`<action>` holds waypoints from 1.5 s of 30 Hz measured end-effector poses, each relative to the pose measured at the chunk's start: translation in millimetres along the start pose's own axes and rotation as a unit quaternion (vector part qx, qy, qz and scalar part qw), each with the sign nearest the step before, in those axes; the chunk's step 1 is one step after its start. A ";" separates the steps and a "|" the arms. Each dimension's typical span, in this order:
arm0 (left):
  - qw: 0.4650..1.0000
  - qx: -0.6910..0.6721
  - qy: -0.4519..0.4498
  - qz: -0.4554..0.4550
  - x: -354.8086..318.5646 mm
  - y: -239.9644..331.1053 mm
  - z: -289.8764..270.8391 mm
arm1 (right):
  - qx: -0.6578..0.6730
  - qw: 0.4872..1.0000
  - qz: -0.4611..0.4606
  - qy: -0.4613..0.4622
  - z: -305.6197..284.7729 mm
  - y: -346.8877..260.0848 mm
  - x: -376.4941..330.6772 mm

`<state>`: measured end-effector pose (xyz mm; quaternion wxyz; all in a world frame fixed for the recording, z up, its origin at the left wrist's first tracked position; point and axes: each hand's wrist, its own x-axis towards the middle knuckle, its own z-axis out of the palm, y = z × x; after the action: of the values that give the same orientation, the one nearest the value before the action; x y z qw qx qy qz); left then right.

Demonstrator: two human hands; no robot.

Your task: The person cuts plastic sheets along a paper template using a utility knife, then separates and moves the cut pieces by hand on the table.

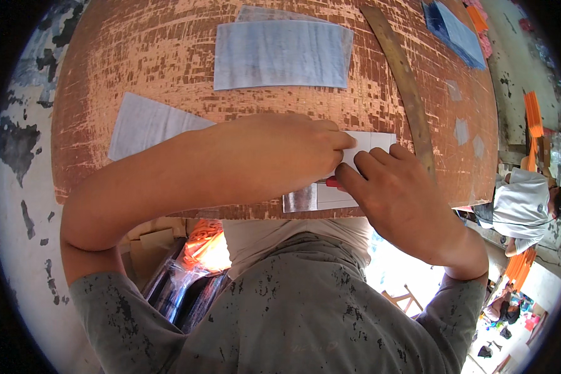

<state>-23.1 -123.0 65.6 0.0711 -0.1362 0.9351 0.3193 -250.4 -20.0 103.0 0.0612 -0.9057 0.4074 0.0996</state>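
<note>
A white card (380, 138) with thin ruled lines lies near the table's front edge, both hands over it. Beside its lower left part shows a shiny strip of clear plastic (300, 199). My left hand (321, 146) reaches across from the left, its fingers curled down on the card; what they grip, if anything, is hidden. From the right comes my right hand (386, 181), fingers bent and closed. At its thumb a small red tool (332, 182) sticks out between the hands; its kind and tip are mostly covered.
A stack of bluish clear plastic sheets (280, 55) lies farther back on the worn brown table (162, 62). Another sheet (149, 128) is under my left forearm. A long ruler (405, 81) lies right of the card. A folded blue sheet (455, 34) and a seated person (523, 206) are at the right.
</note>
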 end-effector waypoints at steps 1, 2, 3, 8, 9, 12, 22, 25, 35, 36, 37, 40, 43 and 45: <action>1.000 0.000 0.000 0.001 0.4 0.2 -0.8 | 0.000 1.000 0.000 0.000 -1.1 1.1 -0.3; 1.000 -0.013 -0.013 -0.007 0.8 0.5 -2.4 | -0.006 1.000 -0.007 -0.004 -3.2 2.7 -0.1; 1.000 -0.020 -0.019 -0.010 1.0 0.4 -2.7 | -0.011 1.000 -0.015 -0.008 -4.1 3.8 -0.3; 1.000 0.000 0.016 0.013 -2.5 -2.2 0.8 | 0.010 1.000 0.007 -0.014 -5.9 5.9 -5.7; 0.999 0.010 0.037 0.020 -3.4 -2.3 2.4 | 0.016 1.000 0.006 -0.013 -6.6 6.9 -6.0; 0.999 -0.036 0.024 -0.031 -2.7 1.5 2.7 | 0.014 1.000 0.011 -0.022 -7.4 8.5 -8.9; 0.998 0.018 0.038 0.037 -1.8 -4.6 5.7 | -0.018 0.998 0.015 -0.063 -20.3 8.9 -9.5; 0.998 0.023 0.048 0.042 -0.8 -5.9 7.9 | -0.041 0.998 -0.006 -0.049 -22.0 9.7 -9.0; 1.000 -0.016 0.024 -0.006 -4.5 1.0 -0.5 | -0.022 0.994 0.030 -0.098 -29.8 2.2 -4.3; 0.999 -0.036 0.023 -0.017 -4.8 1.2 -0.9 | -0.014 0.994 0.029 -0.101 -31.2 2.1 -4.0; 0.999 -0.035 0.025 -0.016 -3.8 1.2 -0.7 | -0.017 0.994 0.031 -0.101 -31.9 2.1 -3.8; 0.999 -0.026 0.014 -0.018 -1.1 -1.3 3.9 | -0.058 0.996 0.006 -0.066 -31.6 -1.2 -4.4; 0.996 -0.005 0.078 0.040 -2.7 -5.8 10.8 | -0.122 0.991 -0.002 -0.060 -28.9 -5.3 -9.9; 0.997 -0.031 0.070 0.019 -0.8 -8.0 11.3 | -0.128 0.991 -0.006 -0.037 -20.9 -0.1 -12.1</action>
<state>-19.5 -121.9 52.4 -0.0049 -0.1421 0.9299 0.3391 -255.4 -15.2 126.1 -0.0398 -0.9042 0.3831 0.1845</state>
